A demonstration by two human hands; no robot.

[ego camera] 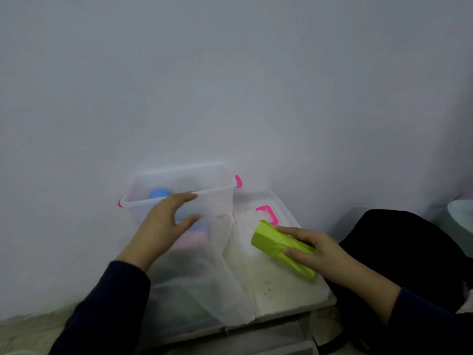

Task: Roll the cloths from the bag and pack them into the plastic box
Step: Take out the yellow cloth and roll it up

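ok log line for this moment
right hand: holds green rolled cloth | left hand: open at plastic box rim | roll not yet in box

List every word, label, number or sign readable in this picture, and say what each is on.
None can be read: no print shows on the plastic box, its lid, the green roll held by the right hand, or the black bag. The frame is blurred.

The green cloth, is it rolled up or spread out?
Rolled up: the green cloth forms a tight tube, held in the right hand over the lid.
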